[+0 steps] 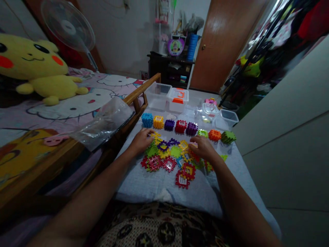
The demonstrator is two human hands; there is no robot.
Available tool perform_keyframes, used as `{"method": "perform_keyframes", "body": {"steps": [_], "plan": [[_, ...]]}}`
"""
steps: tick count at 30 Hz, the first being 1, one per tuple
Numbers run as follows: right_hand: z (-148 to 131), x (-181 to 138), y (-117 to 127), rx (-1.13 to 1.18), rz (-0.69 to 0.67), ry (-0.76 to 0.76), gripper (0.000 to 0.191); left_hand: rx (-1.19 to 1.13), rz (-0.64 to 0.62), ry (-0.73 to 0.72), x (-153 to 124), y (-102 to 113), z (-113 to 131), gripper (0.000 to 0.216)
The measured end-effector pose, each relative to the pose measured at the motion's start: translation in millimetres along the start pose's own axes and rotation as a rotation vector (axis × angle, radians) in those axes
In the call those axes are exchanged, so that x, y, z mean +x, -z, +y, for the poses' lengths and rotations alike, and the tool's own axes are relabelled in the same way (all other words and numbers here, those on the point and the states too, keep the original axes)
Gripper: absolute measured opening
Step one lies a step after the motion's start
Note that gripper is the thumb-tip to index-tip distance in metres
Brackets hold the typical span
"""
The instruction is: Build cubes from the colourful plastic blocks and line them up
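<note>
Flat interlocking plastic building tiles with toothed edges lie in a loose pile on a cloth-covered table. My left hand (143, 141) is at the pile's left edge, fingers apart, beside a yellow tile (156, 136). On the other side, my right hand (204, 148) reaches over red and orange tiles, fingers slightly bent and apart; its palm side is hidden. Between the hands are a purple window tile (163, 146) and a lime tile (176, 151). Nearer me lie a pink-red window tile (169, 164) and a red window tile (182, 180).
Behind the pile stands a row of colour-sorted tile stacks, from a blue stack (147, 120) to a dark green stack (228, 137). Farther back are clear plastic boxes, one an orange-latched box (178, 99). A wooden rail (144, 85) borders the left; a pale cabinet (288, 137) borders the right.
</note>
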State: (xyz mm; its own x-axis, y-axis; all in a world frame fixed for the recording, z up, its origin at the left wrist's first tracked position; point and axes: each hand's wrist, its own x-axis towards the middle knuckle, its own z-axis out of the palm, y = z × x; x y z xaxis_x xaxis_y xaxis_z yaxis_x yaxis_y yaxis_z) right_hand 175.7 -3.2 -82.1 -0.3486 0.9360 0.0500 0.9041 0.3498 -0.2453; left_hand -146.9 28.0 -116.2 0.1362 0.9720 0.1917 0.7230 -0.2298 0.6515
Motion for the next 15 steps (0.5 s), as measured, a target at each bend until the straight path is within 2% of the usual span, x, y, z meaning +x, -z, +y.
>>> {"method": "perform_keyframes", "body": {"steps": [5, 11, 15], "plan": [[-33.0, 15.7, -10.0, -0.187, -0.085, -0.075, 0.034, -0.055, 0.185, -0.028, 4.9, -18.1, -8.8, 0.032], [-35.0, 22.7, -14.7, -0.118, -0.104, -0.182, 0.044, -0.132, 0.169, -0.05, -0.2, -24.7, -19.3, 0.028], [-27.7, 25.7, -18.9, 0.114, -0.029, -0.202, 0.026, -0.122, 0.142, -0.048, 0.1, -23.8, -18.6, 0.028]]}}
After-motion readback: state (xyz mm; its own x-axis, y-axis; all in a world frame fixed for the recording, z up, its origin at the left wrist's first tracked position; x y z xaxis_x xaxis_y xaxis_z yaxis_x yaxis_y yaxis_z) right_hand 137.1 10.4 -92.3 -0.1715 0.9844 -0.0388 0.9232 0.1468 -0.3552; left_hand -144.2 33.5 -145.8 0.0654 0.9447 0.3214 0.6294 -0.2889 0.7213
